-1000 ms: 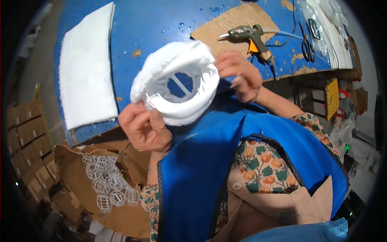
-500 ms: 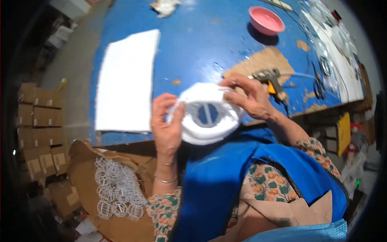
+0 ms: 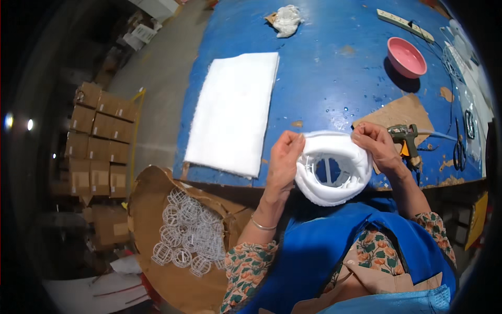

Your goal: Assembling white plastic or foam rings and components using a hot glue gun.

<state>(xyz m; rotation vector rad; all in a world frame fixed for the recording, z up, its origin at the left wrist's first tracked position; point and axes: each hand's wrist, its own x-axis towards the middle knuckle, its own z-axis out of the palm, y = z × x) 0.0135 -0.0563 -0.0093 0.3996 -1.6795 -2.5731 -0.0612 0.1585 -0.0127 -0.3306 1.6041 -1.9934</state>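
Observation:
Between my hands is a roll of thick white padding [image 3: 328, 198] wrapped in a ring around a clear plastic cage frame [image 3: 329, 170], whose bars show through the round opening. My left hand [image 3: 282, 162] pinches the padding's upper left edge between thumb and fingers. On the upper right edge, my right hand [image 3: 379, 146] grips it the same way. The ring hangs just over the front edge of the blue table. A flat stack of white padding sheets [image 3: 235, 112] lies to the left of my hands.
Right of my hands, a glue gun [image 3: 405, 140] rests by a cardboard piece [image 3: 400, 115], with scissors [image 3: 459, 149] beyond. Farther back are a pink bowl [image 3: 407, 57] and a power strip [image 3: 405, 25]. Several plastic cage frames [image 3: 191, 227] fill a cardboard box [image 3: 149, 209] at lower left.
The whole view has swung left, so the table's things sit farther right. My left hand has shifted up to the ring's upper left edge, and the ring's opening shows more clearly.

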